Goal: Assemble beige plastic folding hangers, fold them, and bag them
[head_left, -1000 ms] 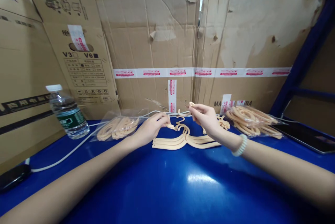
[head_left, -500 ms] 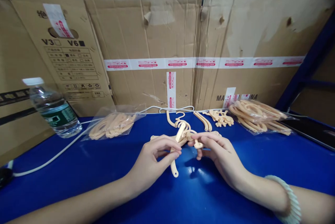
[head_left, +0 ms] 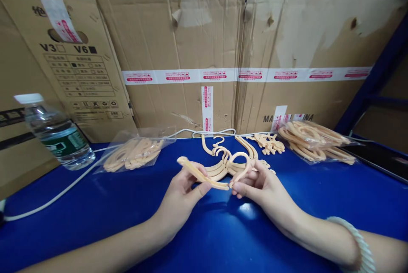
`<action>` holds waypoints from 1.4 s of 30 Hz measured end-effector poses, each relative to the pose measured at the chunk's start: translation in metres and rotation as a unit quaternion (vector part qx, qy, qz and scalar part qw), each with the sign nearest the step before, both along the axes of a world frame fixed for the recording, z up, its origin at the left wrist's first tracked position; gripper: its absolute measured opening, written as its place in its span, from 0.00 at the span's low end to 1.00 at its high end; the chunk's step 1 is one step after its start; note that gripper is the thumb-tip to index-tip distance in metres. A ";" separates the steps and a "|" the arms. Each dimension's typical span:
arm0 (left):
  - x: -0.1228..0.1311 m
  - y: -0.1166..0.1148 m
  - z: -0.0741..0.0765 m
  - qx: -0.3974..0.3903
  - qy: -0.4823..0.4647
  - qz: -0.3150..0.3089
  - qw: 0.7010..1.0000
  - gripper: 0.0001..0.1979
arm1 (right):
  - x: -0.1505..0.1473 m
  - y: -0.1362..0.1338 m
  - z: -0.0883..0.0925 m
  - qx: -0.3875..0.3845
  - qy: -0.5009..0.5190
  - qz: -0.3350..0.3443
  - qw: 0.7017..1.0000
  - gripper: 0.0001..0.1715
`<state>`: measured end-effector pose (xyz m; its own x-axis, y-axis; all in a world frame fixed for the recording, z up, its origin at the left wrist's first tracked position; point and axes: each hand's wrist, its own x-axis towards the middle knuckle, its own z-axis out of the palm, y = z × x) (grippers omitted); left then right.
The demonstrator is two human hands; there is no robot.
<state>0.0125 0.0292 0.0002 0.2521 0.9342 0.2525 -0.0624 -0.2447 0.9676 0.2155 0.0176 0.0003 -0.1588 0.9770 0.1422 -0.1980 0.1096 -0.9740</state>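
The left hand (head_left: 185, 192), at the centre of the frame, has its fingers closed on a beige bar (head_left: 194, 170), pinching it partway along so that one end points to the upper left and the other reaches free toward the right. The right hand (head_left: 259, 186), just right of centre, grips a curved hook (head_left: 240, 156) by its lower end between thumb and fingers, which leaves the round part standing clear above. Held this way, the two ends face each other, probably so they can be lined up; whether they touch is too small to tell.

Just behind the hands lies a stack of hangers (head_left: 214, 174), hooks pointing away and arms spread sideways, seemingly nested to save room. Farther back on the blue worktop (head_left: 204, 243), a loose hook (head_left: 219, 140), more bars (head_left: 247, 147) and a heap of small hooked parts (head_left: 270, 144) sit apart by shape, likely for easy picking.

Clear bags of similar pieces lie out to the sides: one bag (head_left: 135, 154) at left, a bag pile (head_left: 314, 142) at right. A bottle (head_left: 59, 135) stands tilted-looking at far left, out of the way, before upright cardboard (head_left: 197, 43).
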 end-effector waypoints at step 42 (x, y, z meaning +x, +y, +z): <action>-0.002 -0.009 0.004 0.086 0.119 0.001 0.989 0.04 | 0.004 0.004 -0.006 -0.032 -0.017 0.070 0.997 0.19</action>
